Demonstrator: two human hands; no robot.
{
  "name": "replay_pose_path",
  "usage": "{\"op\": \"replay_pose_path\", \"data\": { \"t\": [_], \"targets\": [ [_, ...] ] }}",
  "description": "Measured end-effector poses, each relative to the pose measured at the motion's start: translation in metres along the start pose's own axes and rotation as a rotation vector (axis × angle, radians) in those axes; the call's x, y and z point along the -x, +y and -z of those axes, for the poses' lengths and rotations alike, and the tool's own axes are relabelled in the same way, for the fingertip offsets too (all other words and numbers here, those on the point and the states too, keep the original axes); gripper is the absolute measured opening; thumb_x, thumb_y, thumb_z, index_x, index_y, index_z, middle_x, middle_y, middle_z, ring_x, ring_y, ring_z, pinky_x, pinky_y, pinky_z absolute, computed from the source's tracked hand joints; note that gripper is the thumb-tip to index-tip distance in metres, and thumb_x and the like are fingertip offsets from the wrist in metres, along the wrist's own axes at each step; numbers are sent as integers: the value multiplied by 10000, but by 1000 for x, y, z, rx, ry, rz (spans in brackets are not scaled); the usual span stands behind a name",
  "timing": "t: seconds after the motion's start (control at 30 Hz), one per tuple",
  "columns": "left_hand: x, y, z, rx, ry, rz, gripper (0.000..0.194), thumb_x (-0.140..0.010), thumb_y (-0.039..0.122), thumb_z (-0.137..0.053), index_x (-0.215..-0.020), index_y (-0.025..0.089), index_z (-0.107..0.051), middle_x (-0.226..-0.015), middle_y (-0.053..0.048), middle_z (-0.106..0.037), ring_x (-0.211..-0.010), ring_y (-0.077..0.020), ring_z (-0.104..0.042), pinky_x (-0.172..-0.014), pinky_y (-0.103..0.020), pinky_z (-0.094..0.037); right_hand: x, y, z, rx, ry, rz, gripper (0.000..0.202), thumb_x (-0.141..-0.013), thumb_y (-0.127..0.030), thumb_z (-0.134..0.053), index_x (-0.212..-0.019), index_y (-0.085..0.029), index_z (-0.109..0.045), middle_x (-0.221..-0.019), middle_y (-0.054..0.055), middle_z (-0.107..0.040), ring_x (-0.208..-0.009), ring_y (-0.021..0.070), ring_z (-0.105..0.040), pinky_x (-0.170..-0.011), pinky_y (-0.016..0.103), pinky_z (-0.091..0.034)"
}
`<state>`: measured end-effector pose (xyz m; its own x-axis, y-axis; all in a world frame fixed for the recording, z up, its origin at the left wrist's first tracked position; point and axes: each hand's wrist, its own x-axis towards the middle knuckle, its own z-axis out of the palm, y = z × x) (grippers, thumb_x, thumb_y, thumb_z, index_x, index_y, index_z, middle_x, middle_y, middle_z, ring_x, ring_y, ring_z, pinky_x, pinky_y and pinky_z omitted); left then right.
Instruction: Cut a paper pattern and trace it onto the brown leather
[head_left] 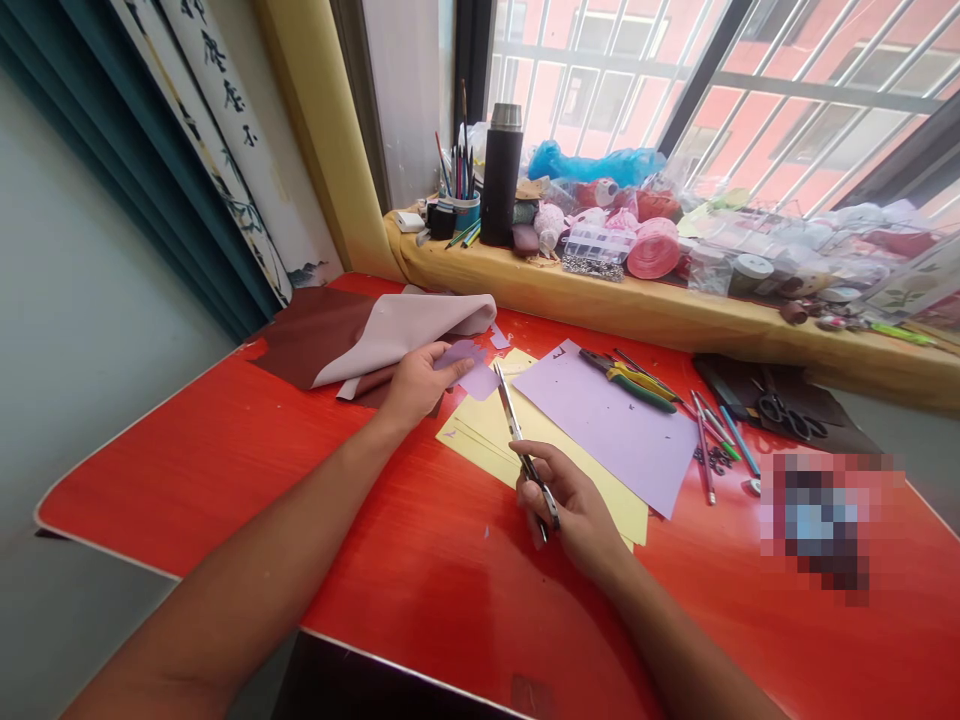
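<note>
My left hand (417, 385) is closed on a small piece of purple paper (478, 379), pinched between thumb and fingers. My right hand (564, 492) grips a pair of scissors (512, 413) by the handles, the blades pointing up and away, their tips just right of the paper piece. Under the scissors lie several sheets of yellow paper (480, 443). A larger purple sheet (619, 440) rests over them to the right. Beyond my left hand sits a small purple scrap (499, 336).
Folded brown and pale sheet material (307, 340) lies at the back left. Pliers (628, 380), pencils (703, 450) and black-handled scissors (791, 408) are on the red table (405, 590) to the right. A dark thermos (501, 180) and craft supplies crowd the windowsill (450, 270).
</note>
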<state>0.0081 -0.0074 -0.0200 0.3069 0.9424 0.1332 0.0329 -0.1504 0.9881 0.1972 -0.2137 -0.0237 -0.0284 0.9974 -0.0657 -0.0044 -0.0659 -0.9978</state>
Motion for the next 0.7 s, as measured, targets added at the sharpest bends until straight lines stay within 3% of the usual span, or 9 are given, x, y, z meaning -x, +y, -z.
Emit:
{"op": "replay_pose_path", "data": {
  "t": [0.7],
  "targets": [
    [-1,-4,0,6,-7,15,459,-792,621,-874,-926,201,-748,-717,32,-614,-627,-122,-493,-582,-251,-388,1,-3,-1,10,-3,2,423,-1023,-472,-668,-1392,-266,-640,-783,-60,-455,-536,109,-460,-505,287,-509]
  ]
}}
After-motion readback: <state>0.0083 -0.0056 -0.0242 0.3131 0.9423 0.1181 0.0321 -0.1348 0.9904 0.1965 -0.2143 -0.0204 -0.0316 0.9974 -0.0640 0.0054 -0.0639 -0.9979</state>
